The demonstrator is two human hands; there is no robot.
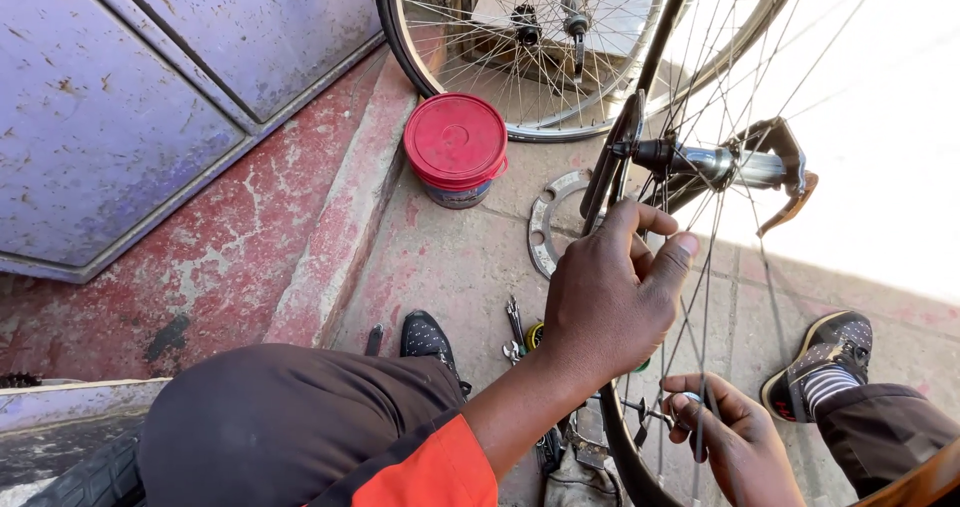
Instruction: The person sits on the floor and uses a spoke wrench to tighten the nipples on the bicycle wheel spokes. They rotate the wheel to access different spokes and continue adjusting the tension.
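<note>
1. Working on the spokes of a bicycle wheel (pixel 700 267) looks like the step in hand: the wheel stands upright between the person's knees, hub (pixel 690 160) at the top of its visible part.
2. The left hand (pixel 610 302) reaches up the spokes, thumb and forefinger pinched together on one thin spoke below the hub.
3. The right hand (pixel 730 437) sits low by the rim (pixel 620 447), fingers curled shut around a small metal tool at a spoke end.
4. The next move likely calls for a steady grip above while the lower hand turns.
5. Loose tools (pixel 520 332) lie on the paving beside the left shoe (pixel 425 339); a red-lidded tin (pixel 455 147) stands farther off.
</note>
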